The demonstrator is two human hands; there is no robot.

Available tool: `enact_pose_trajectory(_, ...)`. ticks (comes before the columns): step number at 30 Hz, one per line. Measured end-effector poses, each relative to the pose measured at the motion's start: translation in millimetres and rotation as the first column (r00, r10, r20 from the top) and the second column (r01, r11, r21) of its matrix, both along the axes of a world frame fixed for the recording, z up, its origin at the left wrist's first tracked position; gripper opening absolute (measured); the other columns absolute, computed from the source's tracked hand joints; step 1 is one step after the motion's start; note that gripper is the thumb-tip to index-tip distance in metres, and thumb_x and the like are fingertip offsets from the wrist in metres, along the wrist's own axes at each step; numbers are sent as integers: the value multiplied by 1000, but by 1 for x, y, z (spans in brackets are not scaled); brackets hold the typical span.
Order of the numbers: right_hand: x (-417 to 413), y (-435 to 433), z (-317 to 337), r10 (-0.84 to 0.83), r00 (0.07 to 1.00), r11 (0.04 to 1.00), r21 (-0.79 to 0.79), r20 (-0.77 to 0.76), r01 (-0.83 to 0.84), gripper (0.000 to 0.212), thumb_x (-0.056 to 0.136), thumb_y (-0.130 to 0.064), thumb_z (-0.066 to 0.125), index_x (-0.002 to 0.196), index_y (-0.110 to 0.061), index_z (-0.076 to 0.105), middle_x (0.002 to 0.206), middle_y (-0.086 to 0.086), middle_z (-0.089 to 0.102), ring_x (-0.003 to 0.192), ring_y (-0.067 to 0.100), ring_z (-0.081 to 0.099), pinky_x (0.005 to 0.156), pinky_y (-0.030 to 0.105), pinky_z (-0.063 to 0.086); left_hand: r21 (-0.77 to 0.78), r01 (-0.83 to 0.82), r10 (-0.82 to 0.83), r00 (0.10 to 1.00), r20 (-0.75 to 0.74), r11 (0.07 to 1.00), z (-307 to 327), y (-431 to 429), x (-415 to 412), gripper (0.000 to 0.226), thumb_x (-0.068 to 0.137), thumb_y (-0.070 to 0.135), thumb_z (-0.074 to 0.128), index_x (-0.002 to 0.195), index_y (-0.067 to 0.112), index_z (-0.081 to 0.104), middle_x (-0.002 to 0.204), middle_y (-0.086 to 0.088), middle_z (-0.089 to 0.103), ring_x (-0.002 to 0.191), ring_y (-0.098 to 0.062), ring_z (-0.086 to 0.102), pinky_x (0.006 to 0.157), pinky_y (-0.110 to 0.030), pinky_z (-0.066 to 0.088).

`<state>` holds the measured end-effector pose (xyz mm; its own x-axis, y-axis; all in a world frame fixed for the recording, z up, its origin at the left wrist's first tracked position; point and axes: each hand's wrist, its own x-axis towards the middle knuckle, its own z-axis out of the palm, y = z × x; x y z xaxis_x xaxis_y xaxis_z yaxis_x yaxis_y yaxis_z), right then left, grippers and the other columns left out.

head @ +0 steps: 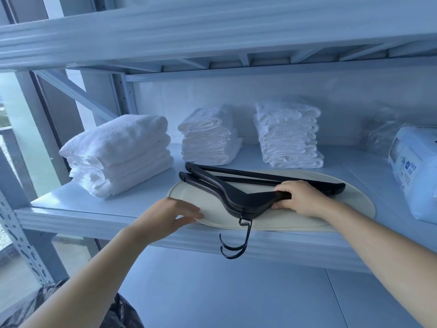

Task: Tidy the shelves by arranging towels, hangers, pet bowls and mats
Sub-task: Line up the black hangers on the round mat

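Observation:
Two or three black hangers [236, 195] lie stacked on a cream oval mat [354, 197] at the front of the white shelf [71, 209]; their hooks hang over the shelf's front edge. My right hand [300, 197] grips the right arm of the hangers. My left hand [175, 214] rests flat on the mat's left front rim, fingers spread slightly. Three stacks of folded white towels stand behind: a thick one [118, 155] at the left, a thinner one [210, 138] in the middle and a taller one [288, 136] to the right.
A white plastic-wrapped package [416, 171] lies at the shelf's right end, with a clear plastic bag [378, 133] behind it. Another shelf board runs overhead and one below. A black bag [71, 308] sits at the bottom left. A perforated upright post [21, 237] stands at the left.

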<state>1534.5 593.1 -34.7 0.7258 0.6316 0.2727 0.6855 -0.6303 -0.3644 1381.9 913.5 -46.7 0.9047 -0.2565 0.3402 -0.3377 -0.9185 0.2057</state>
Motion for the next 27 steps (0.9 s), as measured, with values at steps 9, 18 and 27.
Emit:
enact_pose_trajectory(9,-2,2,-1,-7,1000,1000,10,6,7,16,74,-38,75,82,-28,67,83,-11,59,83,10,54,82,31,43,-45,43,-38,994,102,998,-5,6,3,19,87,10,64,95,23,75,100,16,71,98,-2,62,85,-19,46)
enact_pose_trajectory(18,-4,6,-1,-13,998,1000,-11,62,14,17,77,-40,72,86,-26,66,84,-12,60,86,10,52,88,35,40,-40,-63,68,988,139,997,-14,13,-3,41,85,1,59,104,35,71,115,18,64,109,-3,59,88,-23,50)
enact_pose_trajectory(27,1,7,-2,-4,999,1000,-5,43,5,16,75,-40,73,82,-27,66,81,-13,61,84,9,53,88,36,41,47,14,-20,991,136,999,-9,-10,-16,28,90,18,59,111,35,68,117,18,64,107,-3,59,86,-23,50)
